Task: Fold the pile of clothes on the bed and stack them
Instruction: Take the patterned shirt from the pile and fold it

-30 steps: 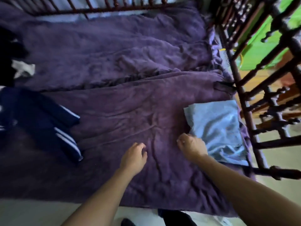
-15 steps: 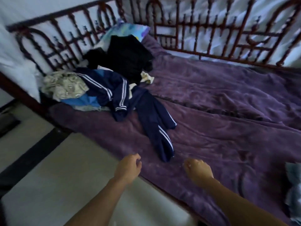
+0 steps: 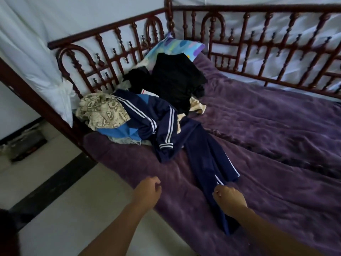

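A pile of clothes lies at the far left end of the bed on a purple blanket (image 3: 276, 137). It holds a black garment (image 3: 175, 80), a navy jacket with white stripes (image 3: 145, 115) and a beige patterned cloth (image 3: 103, 111). Navy trousers with white side stripes (image 3: 203, 156) stretch from the pile toward me. My right hand (image 3: 228, 198) grips one trouser leg near its hem. My left hand (image 3: 147, 191) hovers over the bed's near edge, fingers loosely curled, holding nothing.
A dark red wooden railing (image 3: 258, 8) runs along the far side and the left end of the bed. A colourful pillow (image 3: 180, 47) leans in the corner behind the pile. Pale tiled floor (image 3: 73, 200) lies to my left.
My view swung left from the folded light blue cloth to the pile. My right hand reached the navy trousers, took hold of a leg and drew it toward me.
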Motion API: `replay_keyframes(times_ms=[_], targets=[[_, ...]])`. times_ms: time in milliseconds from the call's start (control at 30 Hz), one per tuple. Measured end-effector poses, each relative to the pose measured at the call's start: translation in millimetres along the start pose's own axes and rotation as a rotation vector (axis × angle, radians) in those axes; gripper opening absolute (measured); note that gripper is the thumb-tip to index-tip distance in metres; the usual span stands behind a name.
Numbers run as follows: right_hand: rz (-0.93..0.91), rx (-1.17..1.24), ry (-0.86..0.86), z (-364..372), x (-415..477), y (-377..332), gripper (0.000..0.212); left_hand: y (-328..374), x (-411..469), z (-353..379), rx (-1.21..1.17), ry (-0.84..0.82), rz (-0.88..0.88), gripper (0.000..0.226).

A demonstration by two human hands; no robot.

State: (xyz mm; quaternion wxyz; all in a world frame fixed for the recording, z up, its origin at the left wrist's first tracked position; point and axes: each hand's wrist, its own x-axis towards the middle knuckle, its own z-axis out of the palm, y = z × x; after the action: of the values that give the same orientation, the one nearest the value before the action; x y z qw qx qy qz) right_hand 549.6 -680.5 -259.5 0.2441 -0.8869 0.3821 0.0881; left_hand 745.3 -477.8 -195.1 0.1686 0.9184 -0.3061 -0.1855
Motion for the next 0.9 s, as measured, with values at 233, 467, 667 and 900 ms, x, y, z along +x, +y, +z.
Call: replay_keyframes(times_ms=[233, 467, 667, 900], targets=[[-0.074, 0.003, -0.08, -21, 97, -74, 0.021, -31, 79, -47, -0.034, 0.001, -0.018, 0.022], [-0.102, -0.02, -0.071, -41, 195, -167, 0.024, -94, 174, -100, -0.001, -0.005, -0.024, 0.022], [-0.069, -0.041, -0.078, -28, 307, -261, 0.02, -168, 305, -133, 0.02, -0.087, 0.087, 0.015], [-0.112, 0.041, -0.102, 19, 433, -412, 0.035, -270, 445, -182, 0.034, -0.106, -0.013, 0.022]])
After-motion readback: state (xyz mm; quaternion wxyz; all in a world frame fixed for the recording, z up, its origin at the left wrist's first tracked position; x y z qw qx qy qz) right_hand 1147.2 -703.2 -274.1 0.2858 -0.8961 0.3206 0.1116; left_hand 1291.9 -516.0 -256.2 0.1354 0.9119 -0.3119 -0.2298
